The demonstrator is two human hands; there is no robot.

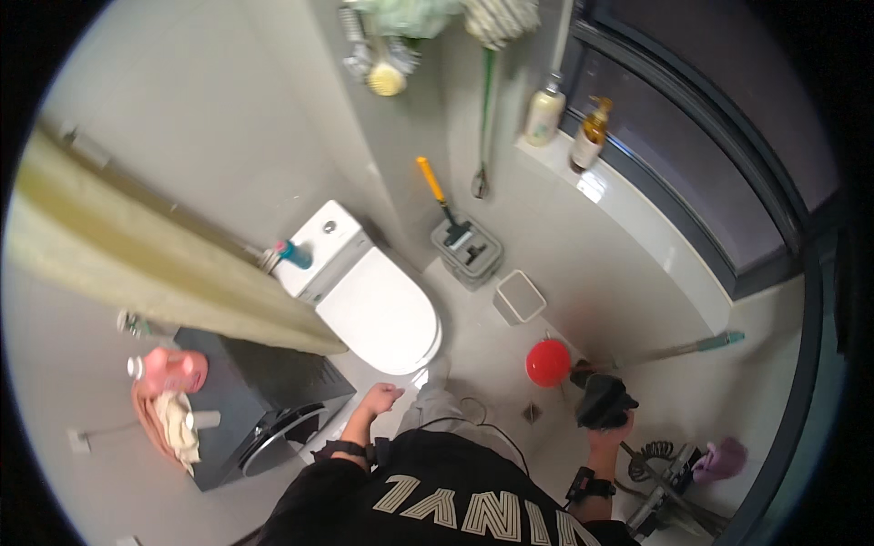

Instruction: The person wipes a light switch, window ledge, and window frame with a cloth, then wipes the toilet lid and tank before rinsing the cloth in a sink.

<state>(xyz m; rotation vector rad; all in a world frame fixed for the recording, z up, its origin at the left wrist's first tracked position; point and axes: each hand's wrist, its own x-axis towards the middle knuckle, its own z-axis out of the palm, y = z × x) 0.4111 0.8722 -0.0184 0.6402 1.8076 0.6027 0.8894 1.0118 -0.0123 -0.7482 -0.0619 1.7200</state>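
Observation:
My right hand [612, 431] grips a bunched dark cloth [602, 403] at the lower right, above the tiled floor. Just left of the cloth is a red round object [548, 363], whose exact kind I cannot tell. Near it, a blurred pole with a teal end [724, 340] slants against the wall. My left hand [384, 398] hangs low with its fingers curled, and nothing shows in it. It is nearest to the white toilet [379, 310], whose lid is down, and to the dark front-loading washing machine [235, 403], whose round door stands ajar.
A lidded grey bucket [471, 271] carries a yellow-handled scraper [437, 188]. Beside it stands a white bin [520, 297]. Pump bottles [545, 112] line the window ledge [635, 211]. A pale yellow curtain [157, 259] hangs left, above a pink jug [174, 370]. A purple cloth [720, 461] hangs lower right.

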